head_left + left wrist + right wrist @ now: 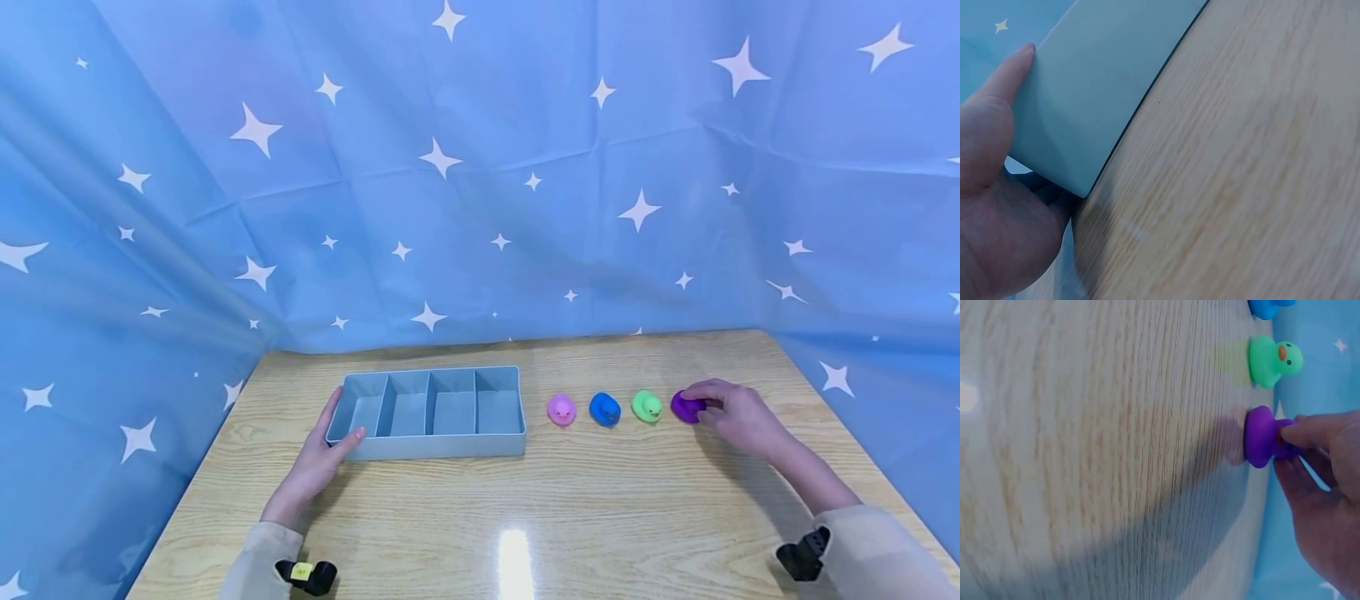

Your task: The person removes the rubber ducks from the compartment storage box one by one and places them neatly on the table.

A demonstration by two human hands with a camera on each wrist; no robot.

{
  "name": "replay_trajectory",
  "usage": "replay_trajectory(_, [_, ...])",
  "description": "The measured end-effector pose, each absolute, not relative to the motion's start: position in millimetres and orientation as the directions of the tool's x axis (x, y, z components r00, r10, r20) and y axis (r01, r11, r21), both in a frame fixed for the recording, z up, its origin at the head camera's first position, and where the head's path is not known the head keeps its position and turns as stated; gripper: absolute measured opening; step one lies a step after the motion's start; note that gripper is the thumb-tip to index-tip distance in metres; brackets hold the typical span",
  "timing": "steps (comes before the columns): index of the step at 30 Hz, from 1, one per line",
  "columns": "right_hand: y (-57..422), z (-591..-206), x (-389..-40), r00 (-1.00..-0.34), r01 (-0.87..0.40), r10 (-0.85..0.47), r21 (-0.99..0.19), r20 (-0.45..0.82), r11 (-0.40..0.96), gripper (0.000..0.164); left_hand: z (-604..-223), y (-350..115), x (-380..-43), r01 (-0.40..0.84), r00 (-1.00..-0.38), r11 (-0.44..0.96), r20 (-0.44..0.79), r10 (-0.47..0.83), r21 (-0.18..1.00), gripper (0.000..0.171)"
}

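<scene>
A light blue-grey tray [435,447] with a row of compartments lies on the wooden table, nothing in it. At its left end my left hand [318,461] holds it, thumb on the front wall and fingers along the short side. In the left wrist view, that thumb lies against the tray wall [1097,81]. Over on the right, my right hand [738,419] pinches a purple rubber duck [1259,437] by its head between thumb and fingers. The duck's base is right at the tabletop. Beside it in the row sits a green rubber duck [647,406].
Further left in the same row are a blue rubber duck [604,409] and a pink rubber duck [562,409], the pink one near the tray's right end. A blue curtain [510,200] with white stars hangs behind the table [420,525] and on both sides.
</scene>
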State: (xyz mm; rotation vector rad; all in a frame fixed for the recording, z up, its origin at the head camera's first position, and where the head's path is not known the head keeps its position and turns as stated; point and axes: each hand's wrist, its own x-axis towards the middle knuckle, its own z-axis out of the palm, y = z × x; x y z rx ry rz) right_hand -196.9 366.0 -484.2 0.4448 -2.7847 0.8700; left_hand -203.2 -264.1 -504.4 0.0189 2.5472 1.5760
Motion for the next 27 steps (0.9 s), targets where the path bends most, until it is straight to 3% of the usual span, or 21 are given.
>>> replay_trajectory(5, [367,-484,-199,-0.940,-0.327,-0.218,-0.518,0.261,0.791,0.028,-503,-264,-205,-0.074,-0.989,0.451,-0.125,0.083,0.889,0.086])
replay_trajectory(15, [367,-471,-199,-0.981,-0.195,-0.142,-0.624,0.134,0.757,0.030,-503,-265,-206,-0.057,-0.990,0.458,-0.110,0.089,0.887,0.086])
replay_trajectory(27, [374,-469,-196,-0.981,-0.182,-0.094,-0.619,0.172,0.764,0.033,-498,-264,-203,-0.048,-0.990,0.474,-0.105,0.095,0.879,0.088])
